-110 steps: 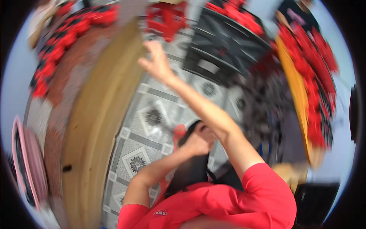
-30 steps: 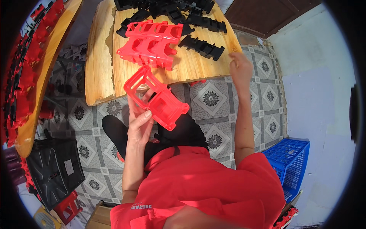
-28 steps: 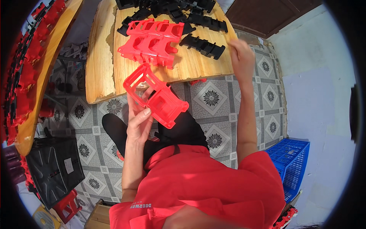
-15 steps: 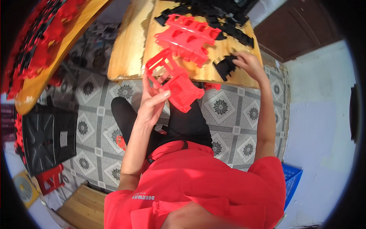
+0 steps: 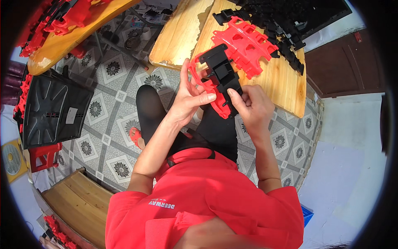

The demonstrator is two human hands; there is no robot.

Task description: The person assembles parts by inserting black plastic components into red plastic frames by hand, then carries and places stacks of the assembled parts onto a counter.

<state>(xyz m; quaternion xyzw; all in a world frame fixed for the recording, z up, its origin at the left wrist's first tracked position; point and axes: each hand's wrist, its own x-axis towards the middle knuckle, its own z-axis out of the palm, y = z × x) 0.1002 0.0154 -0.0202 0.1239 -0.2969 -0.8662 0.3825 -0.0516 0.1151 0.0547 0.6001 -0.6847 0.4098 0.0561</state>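
My left hand [image 5: 191, 99] is closed around a red plastic frame [image 5: 222, 106], thumb along its near edge, over my lap at the table's front edge. A black plastic part [image 5: 222, 68] with raised walls lies against the red frame and covers much of it. My right hand [image 5: 255, 106] grips the near end of the black part, its thumb on top and its other fingers curled. Whether the two pieces are locked together cannot be seen. Just beyond them, several red plastic housings [image 5: 248, 46] lie side by side on the wooden table [image 5: 178, 39].
Black plastic parts [image 5: 290, 35] are heaped at the table's far right. Red and black parts cover another wooden table [image 5: 45, 60] at the upper left. A black crate [image 5: 49, 110], a red stool [image 5: 44, 157] and a wooden bench [image 5: 78, 201] stand to my left.
My right hand has picked up the black part from the table and brought it left onto the red frame. The view has shifted, and my left hand still holds the frame.
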